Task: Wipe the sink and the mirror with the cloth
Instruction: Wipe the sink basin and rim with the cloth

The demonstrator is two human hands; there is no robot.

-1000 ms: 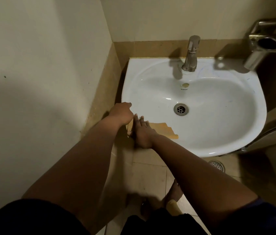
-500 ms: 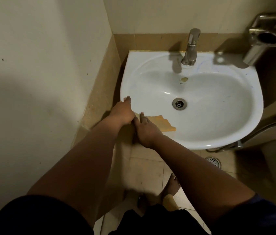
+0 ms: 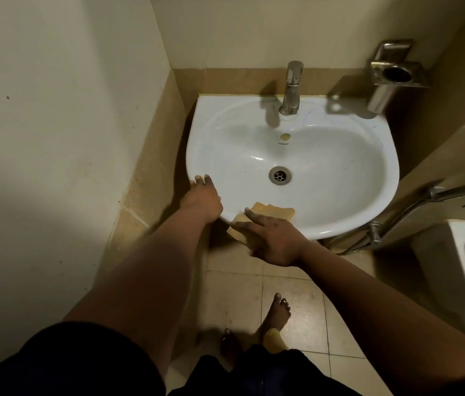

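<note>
Right hand (image 3: 275, 241) presses orange cloth (image 3: 274, 212) flat-fingered on washbasin (image 3: 380, 178) front rim; left hand (image 3: 204, 197), relaxed, braces beside. Sink wipe underway; next, likely a sweep into the bowl.

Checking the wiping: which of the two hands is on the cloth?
The right hand, pressing the yellow cloth on the sink's front rim; the left hand rests on the bare left rim.

head cam | looks steeply down | near above sink (image 3: 291, 224)
</note>
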